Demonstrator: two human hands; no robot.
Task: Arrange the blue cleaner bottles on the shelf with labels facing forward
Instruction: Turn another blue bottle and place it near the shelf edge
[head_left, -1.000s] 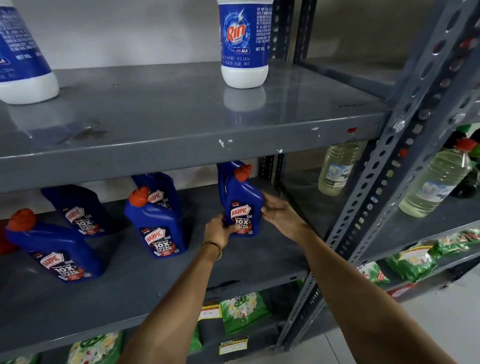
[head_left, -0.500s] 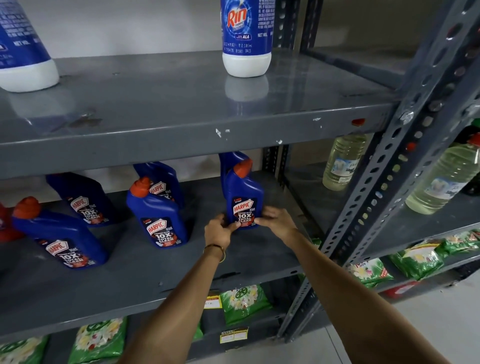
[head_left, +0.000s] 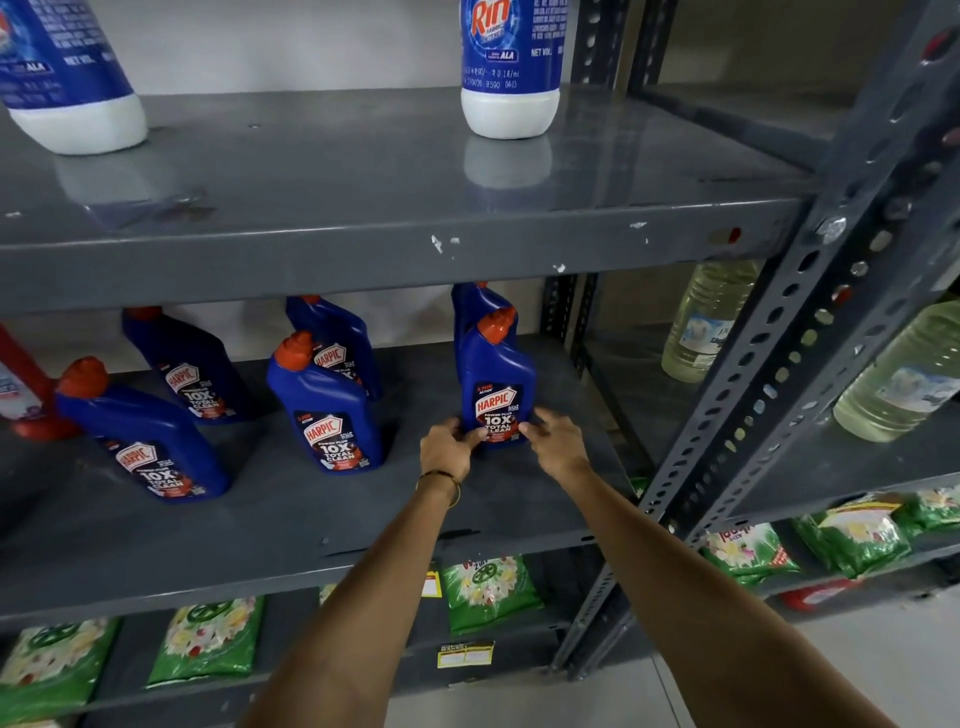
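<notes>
Grey painted steel shelf (head_left: 291, 540), middle tier of a slotted-angle rack, carrying six dark blue plastic cleaner bottles with orange-red caps; the rightmost front bottle (head_left: 496, 382) stands upright near the shelf's right end, its red-and-white label turned toward the viewer, with a second blue bottle (head_left: 475, 304) directly behind it, mostly hidden. The left hand (head_left: 448, 448) and the right hand (head_left: 556, 441) close on the base of the front bottle from either side, fingertips pressed against the lower label edge; a thin gold-coloured bangle (head_left: 439, 480) circles the left wrist. To the left, a middle pair of blue bottles (head_left: 324, 400) stands one behind the other, labels forward; further left, another pair (head_left: 140, 431) stands likewise, the front one well apart from the held bottle. A red bottle (head_left: 21, 382) is partly cut off at the left edge. On the tier above stand two white-based bottles with blue labels (head_left: 511, 67); on the tier below lie green printed pouches (head_left: 488, 592); on the neighbouring rack to the right stand clear bottles of pale yellow liquid (head_left: 706, 322).
</notes>
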